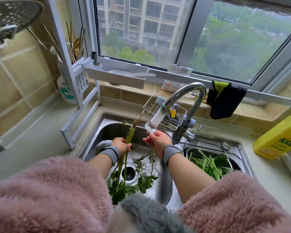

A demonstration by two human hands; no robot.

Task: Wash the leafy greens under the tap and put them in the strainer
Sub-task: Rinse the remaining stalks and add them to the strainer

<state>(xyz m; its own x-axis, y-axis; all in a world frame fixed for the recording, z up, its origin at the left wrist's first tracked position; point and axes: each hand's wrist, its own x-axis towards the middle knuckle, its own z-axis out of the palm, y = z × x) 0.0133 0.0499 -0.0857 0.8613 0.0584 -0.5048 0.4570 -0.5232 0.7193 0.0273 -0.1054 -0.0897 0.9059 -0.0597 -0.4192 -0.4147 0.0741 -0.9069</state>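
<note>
Our left hand (122,145) grips a rooted bunch (124,162); our right hand (158,140) pinches one stem (152,158) under the tap (151,126). Loose leaves near the sink (165,190) drain (129,173) could clog it, or the stem could slip short of the strainer (225,153).

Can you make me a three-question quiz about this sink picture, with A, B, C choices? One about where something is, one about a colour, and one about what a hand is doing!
1. Where is the strainer with the washed greens?
A. On the windowsill
B. In the small basin to the right of the tap
C. On the white rack

2. What colour is the big soap bottle on the right counter?
A. Yellow
B. Red
C. Blue

3. What is the left hand doing?
A. Resting flat on the counter
B. Turning the tap handle
C. Gripping a bunch of stems

Answers:
1. B, the green stalks lie in the strainer set in the right basin.
2. A, the bottle is bright yellow with green lettering.
3. C, its fingers close round the stems, roots pointing up, over the main sink.
</note>
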